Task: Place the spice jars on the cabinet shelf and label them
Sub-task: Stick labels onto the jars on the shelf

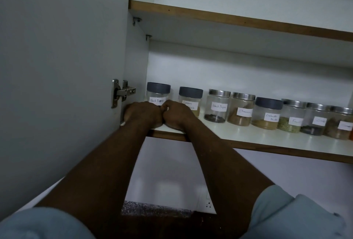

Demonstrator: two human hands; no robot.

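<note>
**Eight labelled jars, and both hands at the end one**

The spice jars (240, 108) stand in a row along the cabinet shelf (248, 135), labels facing out, probably so each reads at a glance. The left hand (143, 112) and right hand (178, 114) meet knuckle to knuckle in front of the far-left Black Pepper jar (158, 93), which stands upright by the side wall. Their fingers curl away from me, so I cannot tell whether they clasp its base. My guess is they're settling it into line.

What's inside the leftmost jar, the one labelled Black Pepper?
The leftmost jar looks empty above its label; the left hand covers its bottom, so contents there are hidden.
</note>
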